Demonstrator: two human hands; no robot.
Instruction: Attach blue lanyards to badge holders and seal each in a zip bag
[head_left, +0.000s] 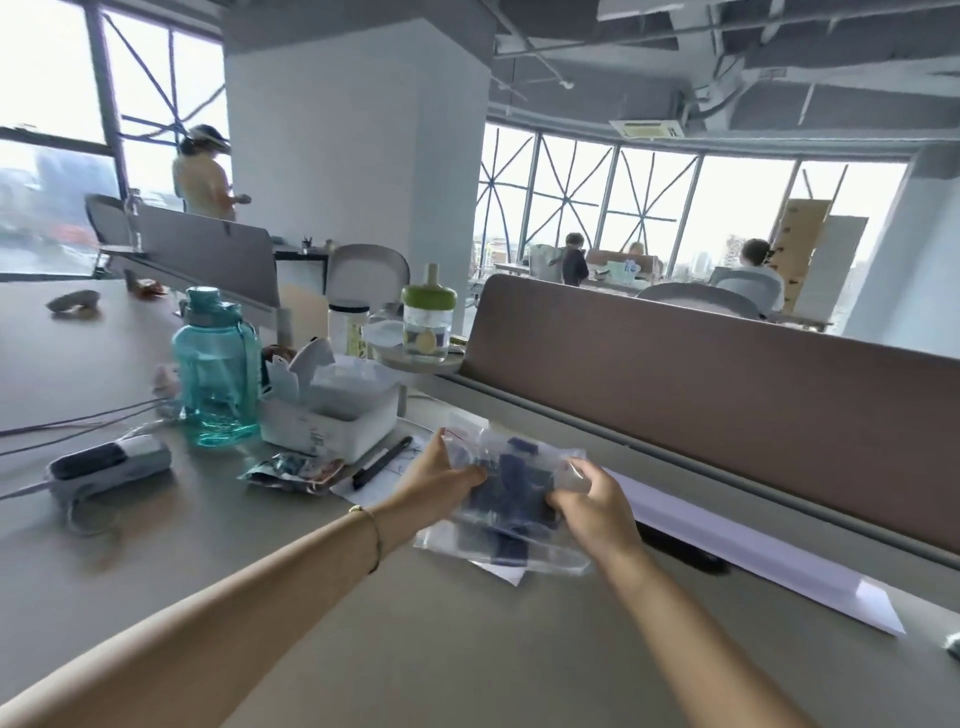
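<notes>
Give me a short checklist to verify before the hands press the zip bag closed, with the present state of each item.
1. Both hands hold the zip bag: ok, the left hand and the right hand grip it from either side.
2. Blue lanyard inside the bag: ok, dark blue shows through the plastic.
3. Badge holder attached to the lanyard: cannot tell, too blurred.
4. Zip strip free of lanyard: cannot tell.
5. Black pen away from the bag: ok, it lies apart on the paper.

Teal water bottle (217, 371) beside white box (332, 410), black pen (382, 462) nearby.
</notes>
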